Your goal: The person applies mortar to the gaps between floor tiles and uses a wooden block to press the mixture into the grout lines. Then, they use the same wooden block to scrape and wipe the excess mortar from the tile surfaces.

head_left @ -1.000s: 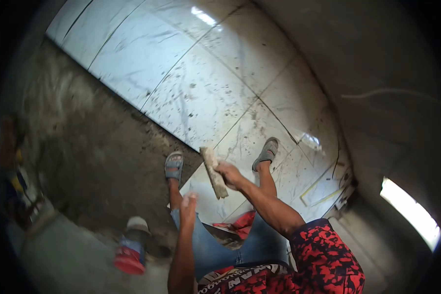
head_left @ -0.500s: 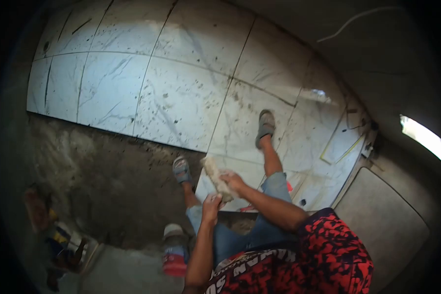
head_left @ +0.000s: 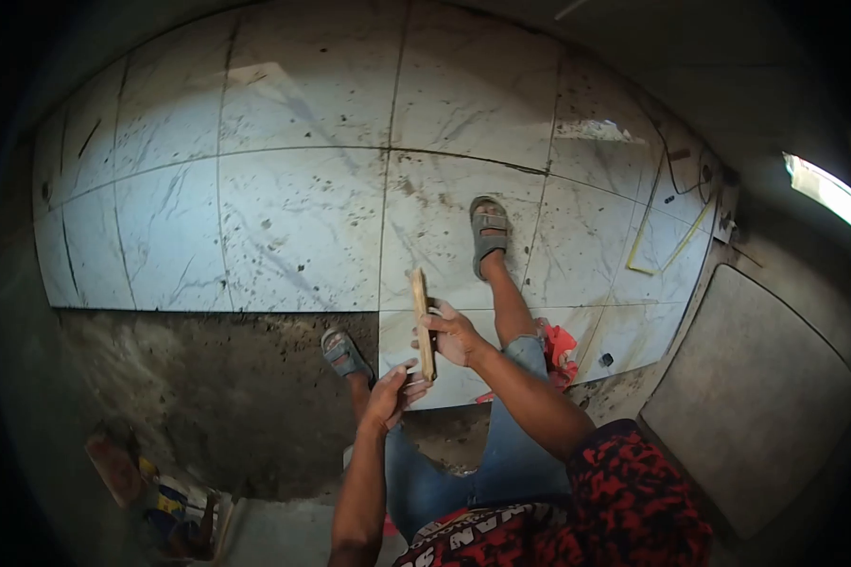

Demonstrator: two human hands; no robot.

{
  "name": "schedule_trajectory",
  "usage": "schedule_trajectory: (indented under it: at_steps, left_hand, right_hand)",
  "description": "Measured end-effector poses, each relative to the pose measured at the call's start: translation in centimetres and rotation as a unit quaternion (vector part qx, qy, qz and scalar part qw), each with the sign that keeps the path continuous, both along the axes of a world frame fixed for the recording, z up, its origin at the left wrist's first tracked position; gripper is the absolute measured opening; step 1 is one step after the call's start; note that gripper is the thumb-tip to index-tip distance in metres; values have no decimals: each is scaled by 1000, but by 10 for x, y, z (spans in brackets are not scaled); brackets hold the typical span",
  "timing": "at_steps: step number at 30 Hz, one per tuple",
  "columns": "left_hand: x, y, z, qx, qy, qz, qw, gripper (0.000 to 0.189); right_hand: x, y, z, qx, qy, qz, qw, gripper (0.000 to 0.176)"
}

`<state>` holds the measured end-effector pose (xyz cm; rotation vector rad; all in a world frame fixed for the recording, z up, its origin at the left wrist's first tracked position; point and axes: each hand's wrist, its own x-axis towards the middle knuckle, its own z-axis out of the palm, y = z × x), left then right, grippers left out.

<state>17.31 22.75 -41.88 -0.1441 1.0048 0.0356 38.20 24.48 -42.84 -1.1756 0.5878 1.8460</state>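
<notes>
A short length of wood (head_left: pixel 423 321) stands out narrow and pale over the floor, its thin side toward me. My right hand (head_left: pixel 454 338) is closed around its middle, with the thumb across the wood. At the wood's lower end is my left hand (head_left: pixel 386 399), palm turned up and fingers apart, fingertips right by that end. Below the hands lie a white marbled floor tile (head_left: pixel 463 383) and my legs in denim shorts.
Marbled tiles (head_left: pixel 298 227) strewn with crumbs of dirt cover the floor ahead. A bare dirt-and-cement patch (head_left: pixel 217 397) lies left. Red plastic (head_left: pixel 560 352) is beside my right knee. A grey flat panel (head_left: pixel 756 397) stands right; another person (head_left: pixel 184 520) is lower left.
The wood has turned from its broad face to its narrow side. My left hand has loosened from its lower end and opened. The view has swung round.
</notes>
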Motion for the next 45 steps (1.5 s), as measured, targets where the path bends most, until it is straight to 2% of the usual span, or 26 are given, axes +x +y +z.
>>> schedule_trajectory:
  at_steps: [2,4,6,7,8,9,10,12,14,16,17,19,20,22,23,26,27,28,30,31,34,36,39,41,43,45]
  left_hand:
    - [18,15,-27,69,94,-133,984,63]
    - [24,14,-97,158,158,-194,955,56]
    - [30,42,-165,303,185,-327,876,52]
    - [46,68,-186,360,246,-450,779,53]
    - [51,77,-219,503,263,-390,725,58]
    - [68,105,-240,505,300,-440,680,59]
    - [84,132,-264,491,303,-454,679,62]
    - [126,179,-286,594,310,-422,611,70]
    - [167,209,-308,613,315,-437,578,83]
    - [200,216,-324,583,339,-459,579,89]
    - [213,219,-333,551,361,-482,578,95]
    - [223,214,-358,532,380,-497,571,107]
    - [232,212,-360,500,389,-514,579,111]
    - [255,202,-359,496,462,-521,520,118]
    - [254,203,-361,498,460,-518,521,119]
    - [251,200,-361,512,462,-509,515,121]
    - [252,201,-361,498,462,-518,520,121]
    - [253,202,-361,485,460,-527,525,121]
    - [256,204,-355,483,463,-520,531,120]
    - [259,205,-354,475,468,-515,539,120]
    - [261,206,-352,468,466,-507,554,120]
    - [264,207,-352,457,468,-516,553,120]
    - [260,206,-354,461,469,-501,563,120]
    - [263,209,-353,439,471,-520,561,121]
    - [272,213,-350,432,475,-524,560,122]
    - [269,212,-350,423,476,-529,562,123]
  right_hand:
    - [48,-6,-31,24,-39,-24,999,56]
    - [99,-4,-66,7,-194,-20,981,55]
    - [158,7,-93,-50,-303,-11,952,53]
    - [193,7,-115,-76,-405,77,908,49]
    - [230,6,-139,-103,-496,165,846,47]
    - [273,9,-160,-109,-537,241,801,46]
    - [314,11,-182,-114,-569,317,750,46]
    - [375,37,-204,-132,-688,356,618,38]
    - [443,52,-248,-94,-777,359,508,37]
    - [496,87,-271,-84,-812,357,454,33]
    - [519,105,-284,-78,-814,356,453,33]
    - [562,149,-307,-142,-755,387,510,33]
    - [575,166,-312,-137,-761,379,508,33]
    - [597,195,-325,-87,-804,348,474,30]
    - [619,206,-341,-25,-849,459,261,27]
    - [630,241,-329,-20,-879,403,254,28]
    - [651,252,-342,-42,-873,394,284,34]
    - [669,258,-354,-43,-877,387,282,34]
    - [684,274,-359,5,-902,373,219,35]
    - [689,281,-363,10,-903,370,217,35]
    - [697,272,-378,-2,-897,391,205,33]
    - [678,241,-364,36,-843,512,162,31]
    - [655,192,-347,73,-828,531,162,30]
    - [655,197,-334,60,-767,592,239,26]
    - [695,236,-347,53,-804,549,222,24]
    - [696,255,-352,47,-836,505,208,22]
